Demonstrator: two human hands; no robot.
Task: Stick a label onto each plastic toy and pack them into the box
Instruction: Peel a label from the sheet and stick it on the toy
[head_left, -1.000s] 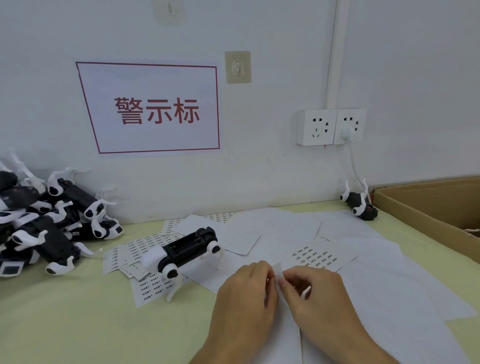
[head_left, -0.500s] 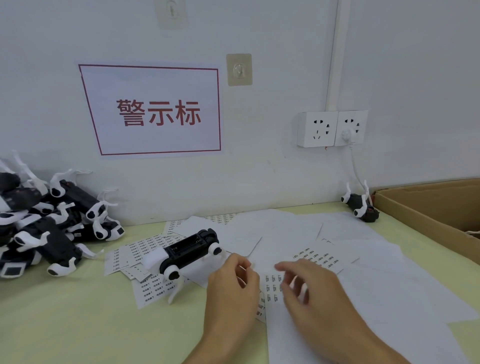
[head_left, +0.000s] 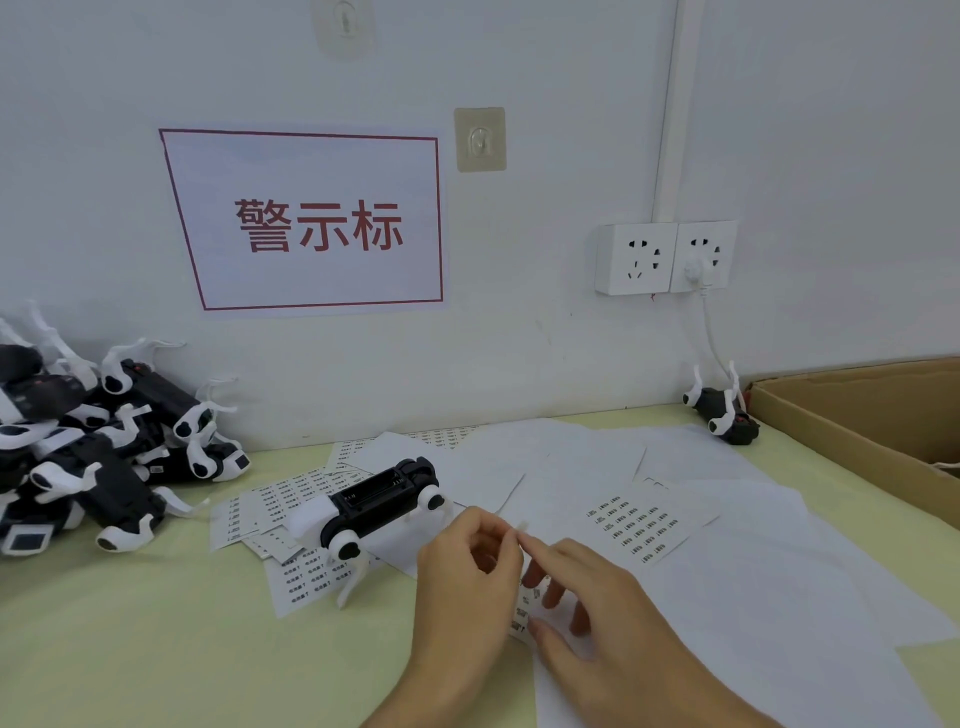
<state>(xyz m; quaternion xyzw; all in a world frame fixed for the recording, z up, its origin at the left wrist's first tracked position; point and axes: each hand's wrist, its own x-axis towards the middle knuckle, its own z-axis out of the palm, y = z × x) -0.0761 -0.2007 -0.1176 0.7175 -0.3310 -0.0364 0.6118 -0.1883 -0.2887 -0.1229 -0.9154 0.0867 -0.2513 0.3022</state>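
A black and white plastic toy dog (head_left: 374, 499) lies belly-up on label sheets at mid-table, its battery bay facing up. Just right of it my left hand (head_left: 467, 577) has its fingers curled and pinches a small white label (head_left: 522, 527) at the fingertips. My right hand (head_left: 592, 608) reaches its straight index finger to that label, while its other fingers are spread over a label sheet (head_left: 524, 613) lying under it. A pile of several toys (head_left: 104, 441) sits at the far left. The cardboard box (head_left: 841, 415) stands at the right edge.
One more toy (head_left: 722, 410) lies by the wall beside the box, under a white cable from the wall sockets (head_left: 665, 257). Printed label sheets (head_left: 636, 525) and blank backing paper (head_left: 753, 545) cover the middle and right of the green table.
My hands, joined over the sheet a second ago, parted. The left hand moved toward the toy and now holds a peeled label, with the right index finger following it.
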